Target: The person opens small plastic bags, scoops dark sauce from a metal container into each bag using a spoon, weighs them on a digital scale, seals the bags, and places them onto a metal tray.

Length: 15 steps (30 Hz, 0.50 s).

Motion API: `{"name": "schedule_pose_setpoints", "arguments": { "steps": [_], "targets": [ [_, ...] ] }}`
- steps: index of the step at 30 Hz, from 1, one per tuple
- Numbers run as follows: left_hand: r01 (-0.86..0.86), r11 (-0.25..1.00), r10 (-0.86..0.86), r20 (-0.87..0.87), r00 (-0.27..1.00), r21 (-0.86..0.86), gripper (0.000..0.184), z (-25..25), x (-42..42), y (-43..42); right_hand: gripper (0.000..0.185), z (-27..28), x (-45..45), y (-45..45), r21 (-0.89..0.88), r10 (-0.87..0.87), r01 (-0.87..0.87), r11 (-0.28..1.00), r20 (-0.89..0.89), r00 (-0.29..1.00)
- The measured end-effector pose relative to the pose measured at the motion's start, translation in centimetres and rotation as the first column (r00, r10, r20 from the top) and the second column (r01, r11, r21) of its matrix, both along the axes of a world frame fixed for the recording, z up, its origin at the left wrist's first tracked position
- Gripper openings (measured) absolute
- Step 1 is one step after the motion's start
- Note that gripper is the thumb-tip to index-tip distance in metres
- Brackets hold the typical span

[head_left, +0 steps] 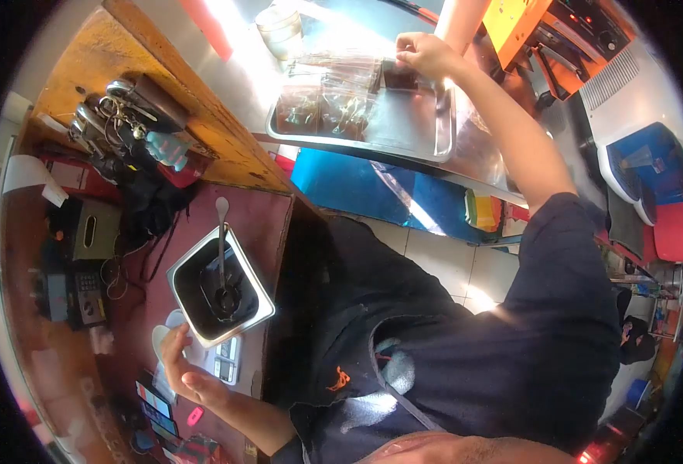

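Note:
My right hand [426, 58] reaches over the far side of a metal tray [418, 155], its fingers curled together above a small plastic bag of dark liquid [400, 77]. The fingertips appear to pinch the top of this bag. More clear bags with dark contents [326, 104] lie in overlapping rows in the tray's left part. My left hand [190, 371] is beside the near corner of a square metal container [260, 311], fingers extended and thumb apart. Inside the container is dark liquid, with a long-handled ladle [222, 247] leaning in it. A digital scale [225, 359] shows beneath the container.
A wooden partition [225, 116] with hanging keys [129, 116] rises between tray and container. A pale cup [279, 31] stands behind the tray. A cash box with keypad [88, 298] and phones [154, 402] are at left. An orange cabinet [511, 27] stands at upper right.

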<state>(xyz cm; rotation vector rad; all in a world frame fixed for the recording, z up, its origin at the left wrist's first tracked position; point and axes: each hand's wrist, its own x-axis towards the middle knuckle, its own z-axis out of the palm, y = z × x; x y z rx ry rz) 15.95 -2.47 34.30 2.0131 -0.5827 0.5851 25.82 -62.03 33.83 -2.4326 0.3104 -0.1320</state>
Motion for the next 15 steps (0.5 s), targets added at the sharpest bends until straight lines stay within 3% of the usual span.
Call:
{"name": "schedule_pose_setpoints", "arguments": {
  "steps": [2,3,8,10,11,15],
  "targets": [
    [-0.029,1.0,0.029,-0.019,0.999,-0.004,0.075,-0.6,-0.5,1.1,0.025,-1.0,1.2,-0.1,-0.317,-0.031,0.065,0.946,0.113,0.993],
    [-0.055,0.998,0.055,-0.034,0.998,-0.009,0.074,-0.7,-0.8,1.6,0.027,-1.2,1.7,-0.5,-0.356,-0.037,0.092,0.93,0.158,0.987],
    [-0.126,0.992,0.126,-0.071,0.989,0.014,0.073,-1.3,-2.2,3.3,0.026,-1.0,2.4,-1.6,-0.265,-0.143,0.156,0.951,0.069,0.987],
    [-0.143,0.99,0.143,-0.079,0.987,0.009,0.073,-1.6,-2.6,3.8,0.027,-2.3,2.8,-2.8,-0.036,-0.203,0.206,0.978,0.057,0.977],
    [-0.151,0.989,0.15,-0.092,0.984,0.0,0.072,-1.8,-2.7,4.2,0.027,-2.2,2.2,-2.6,-0.003,-0.196,0.196,0.981,0.022,0.98],
    [-0.177,0.984,0.173,-0.117,0.978,-0.028,0.071,-2.2,-2.9,5.1,0.025,-3.5,2.0,-3.2,0.012,-0.189,0.189,0.982,0.03,0.982]
  ]
}}
